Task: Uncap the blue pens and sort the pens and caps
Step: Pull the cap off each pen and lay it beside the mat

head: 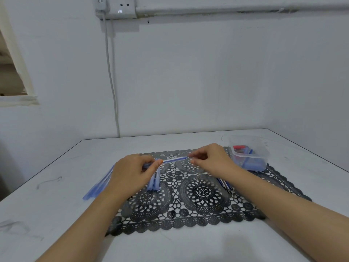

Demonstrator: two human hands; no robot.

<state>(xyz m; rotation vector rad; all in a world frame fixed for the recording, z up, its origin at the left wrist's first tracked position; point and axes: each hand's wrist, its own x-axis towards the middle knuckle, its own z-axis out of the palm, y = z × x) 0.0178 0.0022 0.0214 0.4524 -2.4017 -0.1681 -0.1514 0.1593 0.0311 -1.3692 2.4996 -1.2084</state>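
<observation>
Above the far half of the black lace mat [202, 191] the blue pen [174, 159] lay crosswise, left hand [132, 173] curled round one end, right hand [209, 159] pinching the other, so the cap would likely have to come off sideways along that axis.

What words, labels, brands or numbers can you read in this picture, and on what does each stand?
No text can be read anywhere.
blue pen, the held one: any print is too small and blurred to read.
wall socket: no legible marking.
plastic container: no label visible.
</observation>
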